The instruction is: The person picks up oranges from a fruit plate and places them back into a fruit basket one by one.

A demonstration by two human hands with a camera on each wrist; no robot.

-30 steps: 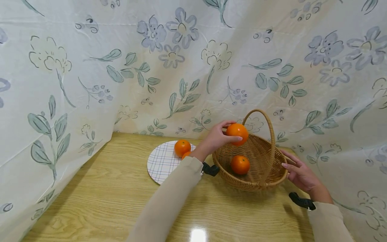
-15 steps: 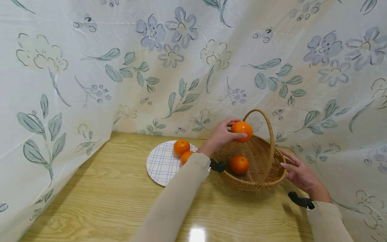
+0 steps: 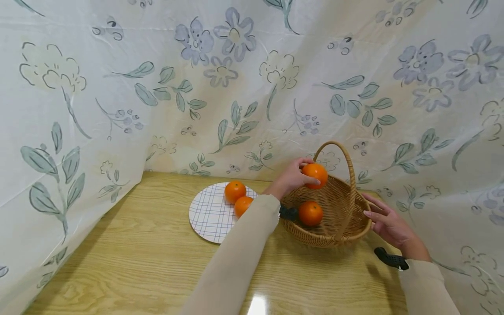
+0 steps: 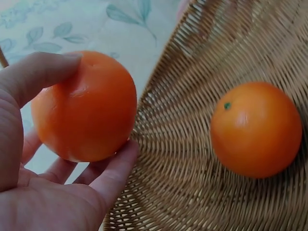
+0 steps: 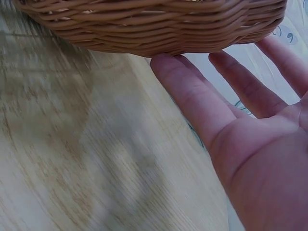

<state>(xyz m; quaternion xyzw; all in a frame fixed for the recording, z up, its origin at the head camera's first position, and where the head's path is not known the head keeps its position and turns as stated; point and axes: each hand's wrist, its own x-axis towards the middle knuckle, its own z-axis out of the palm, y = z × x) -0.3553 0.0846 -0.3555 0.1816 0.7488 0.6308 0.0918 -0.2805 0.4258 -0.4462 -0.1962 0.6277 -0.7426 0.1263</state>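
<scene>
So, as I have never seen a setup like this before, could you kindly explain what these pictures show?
There is no machine here: a person works with a bare left hand and right hand. The widest picture comes from a camera worn on the head; the two closer ones come from cameras worn on each wrist. On the wooden table are a round checked plate with two oranges and a wicker basket with one orange inside. The left hand holds another orange up near the basket's rim, while the right hand's fingers touch the basket's side.

The fruits [image 4: 85, 113] are orange, the basket [image 3: 315, 238] brown, the plate [image 3: 209, 215] blue-checked white.
</scene>
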